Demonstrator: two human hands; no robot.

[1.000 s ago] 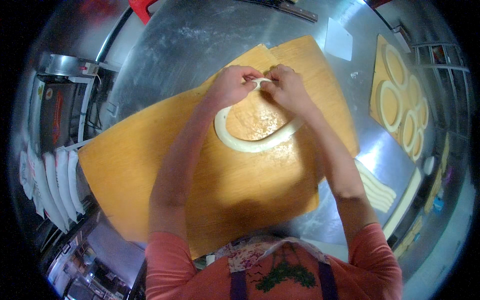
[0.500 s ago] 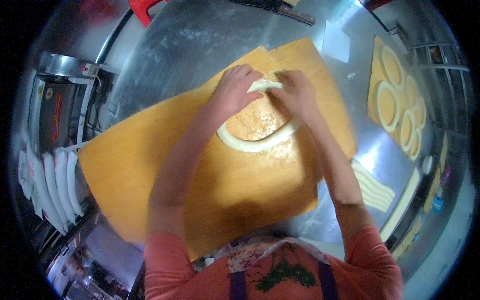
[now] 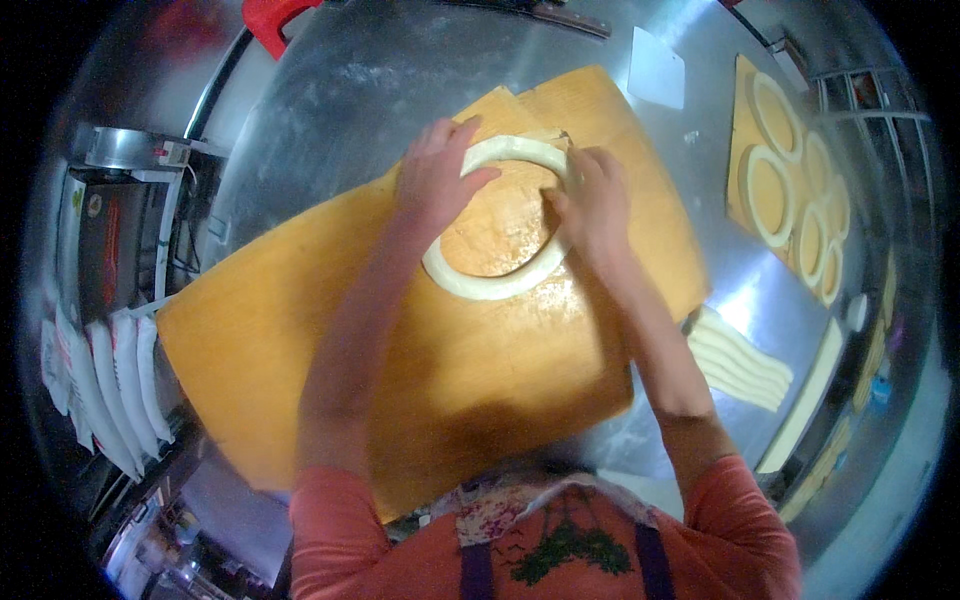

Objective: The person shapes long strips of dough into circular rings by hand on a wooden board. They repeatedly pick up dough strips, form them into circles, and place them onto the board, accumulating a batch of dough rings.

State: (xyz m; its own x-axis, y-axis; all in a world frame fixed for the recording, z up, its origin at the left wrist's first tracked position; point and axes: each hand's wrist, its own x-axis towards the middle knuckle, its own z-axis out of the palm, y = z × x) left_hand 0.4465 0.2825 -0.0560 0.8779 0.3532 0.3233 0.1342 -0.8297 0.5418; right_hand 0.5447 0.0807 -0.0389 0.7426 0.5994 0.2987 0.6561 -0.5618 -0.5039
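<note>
A pale dough ring [image 3: 490, 283] lies on overlapping yellow wooden boards [image 3: 270, 360], around an oily, shiny patch. My left hand [image 3: 435, 175] cups the ring's upper-left part, thumb inside it and fingers curved over the outside. My right hand [image 3: 590, 200] curls around the upper-right part, with its thumb toward the inside of the circle.
At right are a board of dough rings [image 3: 770, 235], several dough strips [image 3: 735, 365] and a longer pale strip [image 3: 800, 400]. A white scraper [image 3: 655, 65] and a knife [image 3: 570, 20] lie at the back of the steel table [image 3: 330, 130]. White bags [image 3: 120, 390] hang low at left.
My hands have moved apart from the top of the loop, the left leftward, the right rightward and down. The dough now looks rounder, with its top section opened into a wider arc.
</note>
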